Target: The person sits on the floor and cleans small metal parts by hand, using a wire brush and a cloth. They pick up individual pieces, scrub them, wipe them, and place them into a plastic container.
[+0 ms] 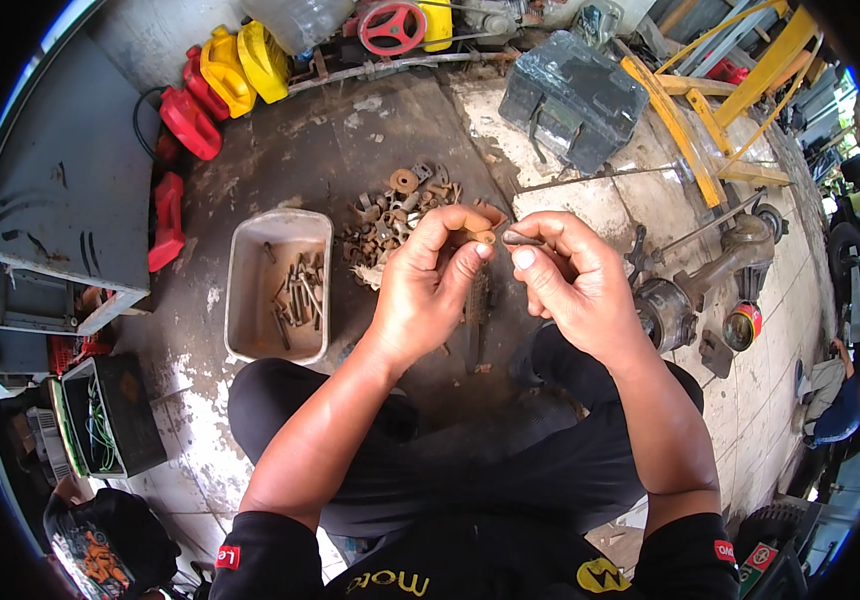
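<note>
Both my hands are raised close together over the floor in front of my knees. Between thumb and fingers, my left hand pinches a small rusty round metal piece. My right hand is closed on a small dark metal piece with a rounded end. Their near ends face each other with a slim gap; the fingers hide the rest of both. Behind my left hand lies a heap of rusty nuts, washers and other hardware. To its left stands a grey plastic tub with several bolts in it.
Red and yellow jerrycans line the far left, near a grey metal cabinet. A black case and a yellow frame stand far right. Greasy machine parts lie right. One person crouches at right; another is lower left.
</note>
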